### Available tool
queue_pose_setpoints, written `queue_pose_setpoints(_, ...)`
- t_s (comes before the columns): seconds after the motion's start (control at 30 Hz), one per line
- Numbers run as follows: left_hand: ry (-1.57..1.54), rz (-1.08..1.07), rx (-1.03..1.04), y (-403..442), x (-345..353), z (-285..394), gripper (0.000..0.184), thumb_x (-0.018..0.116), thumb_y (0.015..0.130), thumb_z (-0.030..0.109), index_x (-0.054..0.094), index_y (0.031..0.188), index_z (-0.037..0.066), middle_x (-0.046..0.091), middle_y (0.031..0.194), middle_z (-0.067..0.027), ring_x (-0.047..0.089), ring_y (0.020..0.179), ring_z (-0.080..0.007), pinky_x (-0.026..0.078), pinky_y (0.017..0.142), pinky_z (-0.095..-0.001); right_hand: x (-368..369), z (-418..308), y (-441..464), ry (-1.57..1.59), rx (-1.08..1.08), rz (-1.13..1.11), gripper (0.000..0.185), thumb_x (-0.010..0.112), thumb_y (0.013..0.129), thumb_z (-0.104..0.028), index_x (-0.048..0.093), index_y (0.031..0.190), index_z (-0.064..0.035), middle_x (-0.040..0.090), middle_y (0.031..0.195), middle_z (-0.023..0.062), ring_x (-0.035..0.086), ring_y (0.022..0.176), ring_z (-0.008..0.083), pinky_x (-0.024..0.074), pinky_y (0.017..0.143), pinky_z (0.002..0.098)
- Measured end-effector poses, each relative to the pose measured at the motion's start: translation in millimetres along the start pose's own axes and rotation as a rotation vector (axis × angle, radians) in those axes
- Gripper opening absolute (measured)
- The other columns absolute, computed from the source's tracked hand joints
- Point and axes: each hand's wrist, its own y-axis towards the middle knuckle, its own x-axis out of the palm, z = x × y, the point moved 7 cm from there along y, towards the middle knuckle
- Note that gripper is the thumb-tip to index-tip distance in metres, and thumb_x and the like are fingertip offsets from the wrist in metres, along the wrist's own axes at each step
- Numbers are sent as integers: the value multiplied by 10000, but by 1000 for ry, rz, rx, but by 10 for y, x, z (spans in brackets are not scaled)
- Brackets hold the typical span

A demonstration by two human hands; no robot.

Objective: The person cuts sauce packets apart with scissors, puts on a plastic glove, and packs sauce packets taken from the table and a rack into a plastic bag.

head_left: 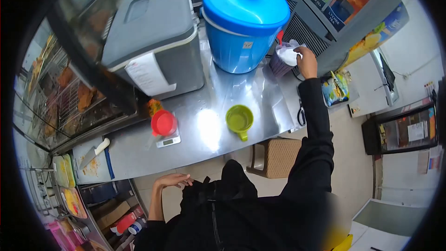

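Two hands on my feed | right hand [307, 62] at the white item [288, 56] in the purple container [278, 67], grip I can't tell | left hand [173, 181] loose, holding nothing, near desk [134, 158] edge

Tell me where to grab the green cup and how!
I'd take the green cup by its handle, coming from the person's side of the metal table. The cup stands upright, and its handle sticks out toward the person. Curl your fingers around it and lift straight up. The left hand looks free to do it.
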Motion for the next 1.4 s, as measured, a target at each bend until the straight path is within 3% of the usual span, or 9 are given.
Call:
queue_pose_setpoints(0.17,224,-231,447,-458,142,2082,445,440,967,406,594,1104,12,593,1154,-117,515,1150,-230,390,973,-360,667,530,322,-417,-192,-80,125,547,767,-115,670,789,-102,651,833,63,563,852,253,417,722,390)
queue_pose_setpoints(0.33,194,-357,786,-551,149,3634,399,505,946,368,580,1070,-4,586,1162,-130,522,1126,-224,393,958,-356,793,626,391,-378,-245,-159,129,549,767,-134,667,744,-88,645,814,67,546,872,251,410,737,386)
queue_pose_setpoints(0.53,326,123,694,413,5,4823,298,516,944,284,590,1069,23,611,1083,-93,566,1006,-183,429,895,-329,799,631,435,-309,-262,-180,99,605,727,-135,689,771,-107,622,791,54,539,864,238,413,736,380)
queue_pose_setpoints(0.6,568,351,877,720,30,5173,290,549,913,255,573,1089,27,586,1085,-111,555,1016,-229,422,901,-339,744,604,474,-263,-210,-201,91,642,711,-160,692,773,-115,612,792,56,536,852,242,415,731,384)
queue_pose_setpoints(0.67,889,749,1028,1120,38,5368,346,591,868,269,549,1117,32,543,1142,-120,513,1059,-258,405,915,-372,688,608,512,-199,-130,-289,115,656,730,-184,697,816,-120,620,827,61,537,882,252,417,749,387)
queue_pose_setpoints(0.77,1325,1060,1069,1500,172,5673,466,597,849,338,517,1188,28,488,1261,-125,470,1107,-270,392,900,-408,657,708,548,-67,-45,-316,147,697,709,-193,705,844,-136,628,839,62,550,889,264,421,759,398)
queue_pose_setpoints(0.87,1409,1231,875,1881,83,5753,575,565,850,431,496,1238,12,469,1308,-149,464,1091,-273,384,860,-411,707,739,538,-51,-66,-345,117,672,740,-175,709,838,-125,646,848,73,572,881,277,426,755,410)
queue_pose_setpoints(1.27,1456,1179,635,2225,1,5876,748,516,802,603,498,1249,4,508,1217,-163,469,1031,-275,325,847,-410,529,588,664,-88,38,-509,98,668,701,-148,702,782,-106,671,797,81,612,803,288,456,707,388)
queue_pose_setpoints(1.4,1513,1181,566,2244,28,5866,770,516,794,621,471,1272,19,515,1187,-148,442,1074,-269,312,875,-387,427,476,665,-155,-151,-264,77,678,708,-162,665,742,-94,640,730,72,598,794,266,469,682,389)
